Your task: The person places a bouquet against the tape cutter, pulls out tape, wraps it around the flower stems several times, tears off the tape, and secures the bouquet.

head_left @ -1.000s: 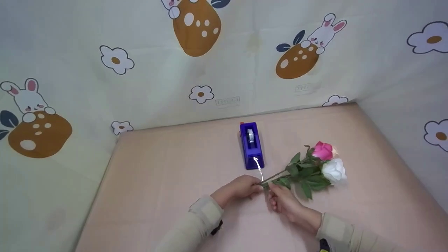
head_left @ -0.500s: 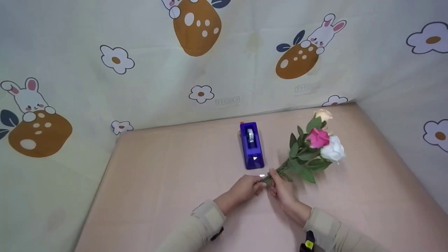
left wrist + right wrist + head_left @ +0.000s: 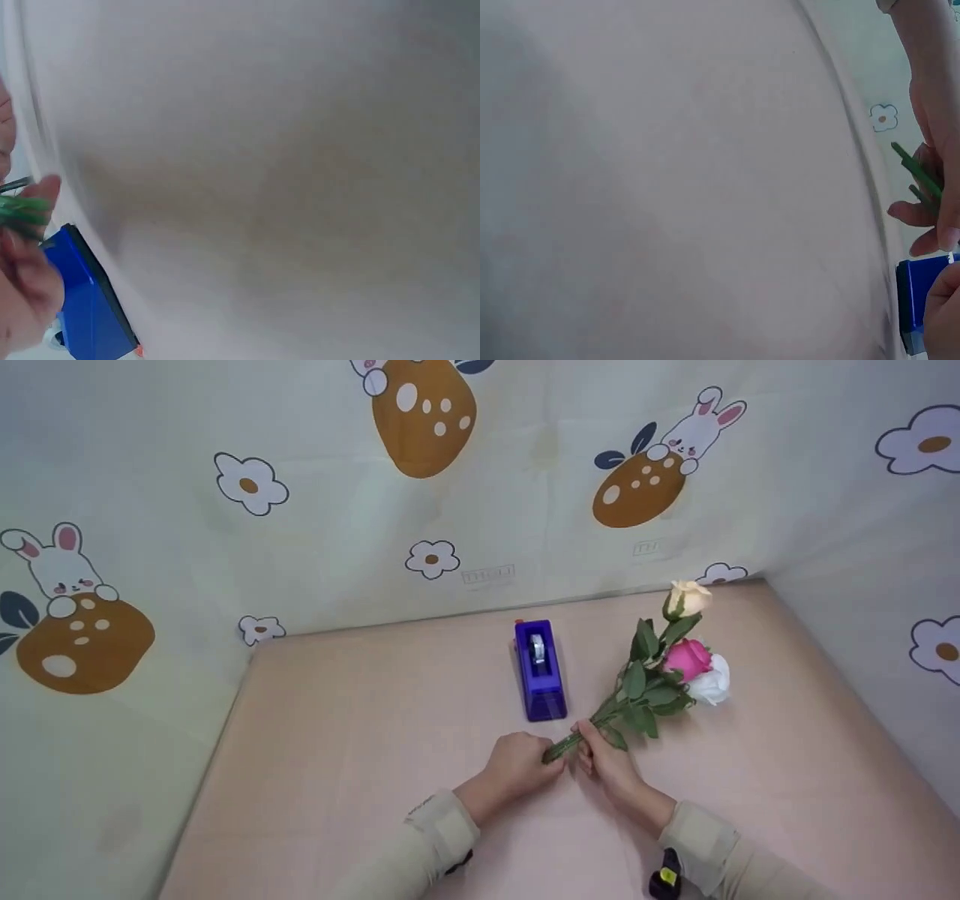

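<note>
A bunch of three artificial roses, one cream point(image 3: 689, 598), one pink point(image 3: 688, 659) and one white point(image 3: 711, 681), slants up to the right in the head view. Their green stems point(image 3: 606, 709) are gathered together. My right hand point(image 3: 613, 769) pinches the stems below the leaves, thumb on top. Close beside it, my left hand point(image 3: 517, 769) holds the lower stems near their cut ends point(image 3: 919, 174), which poke out past the fingers in the right wrist view. A small shiny bit of clear tape point(image 3: 951, 258) shows between the hands there.
Just beyond the hands stands a blue tape dispenser point(image 3: 541, 671) with a roll of clear tape point(image 3: 537, 649) in it. A pink cloth point(image 3: 337, 735) covers the table. Printed curtain walls point(image 3: 337, 525) rise at the back and both sides.
The bright tape strip between dispenser and stems no longer shows. The roses have swung upward and turned, bringing the cream one into view at the top. My left hand has rolled over the stem ends.
</note>
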A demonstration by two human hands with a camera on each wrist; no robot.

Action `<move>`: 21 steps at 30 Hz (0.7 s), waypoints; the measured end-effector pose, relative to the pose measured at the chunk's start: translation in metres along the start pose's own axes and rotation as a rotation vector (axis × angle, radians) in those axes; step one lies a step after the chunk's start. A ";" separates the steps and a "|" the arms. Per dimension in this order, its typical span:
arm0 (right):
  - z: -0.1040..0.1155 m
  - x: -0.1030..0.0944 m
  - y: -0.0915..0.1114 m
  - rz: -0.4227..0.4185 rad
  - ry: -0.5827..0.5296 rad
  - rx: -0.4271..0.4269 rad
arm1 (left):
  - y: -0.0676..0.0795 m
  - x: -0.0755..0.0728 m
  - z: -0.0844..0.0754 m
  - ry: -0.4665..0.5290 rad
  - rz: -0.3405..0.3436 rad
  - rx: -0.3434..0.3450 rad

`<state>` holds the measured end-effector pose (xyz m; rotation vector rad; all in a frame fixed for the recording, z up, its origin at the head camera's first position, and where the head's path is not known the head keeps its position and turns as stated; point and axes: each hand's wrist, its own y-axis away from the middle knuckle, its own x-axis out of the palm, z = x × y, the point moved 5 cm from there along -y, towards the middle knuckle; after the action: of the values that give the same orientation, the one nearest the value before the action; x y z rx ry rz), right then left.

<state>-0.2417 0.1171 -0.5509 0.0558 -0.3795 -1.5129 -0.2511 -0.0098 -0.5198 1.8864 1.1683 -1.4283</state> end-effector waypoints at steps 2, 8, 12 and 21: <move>0.000 0.001 -0.001 0.028 -0.044 0.003 | -0.001 0.001 0.004 0.074 0.039 -0.014; 0.000 0.003 -0.004 0.101 -0.073 -0.038 | -0.005 0.017 0.013 0.960 0.496 -0.178; 0.000 0.003 -0.007 0.138 -0.052 -0.089 | -0.003 0.023 0.014 1.307 0.716 -0.247; 0.001 0.002 -0.010 0.236 -0.077 -0.142 | -0.008 0.025 0.024 1.497 0.534 -0.302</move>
<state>-0.2511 0.1149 -0.5525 -0.1549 -0.3266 -1.3074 -0.2684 -0.0164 -0.5502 2.6485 1.0853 0.6457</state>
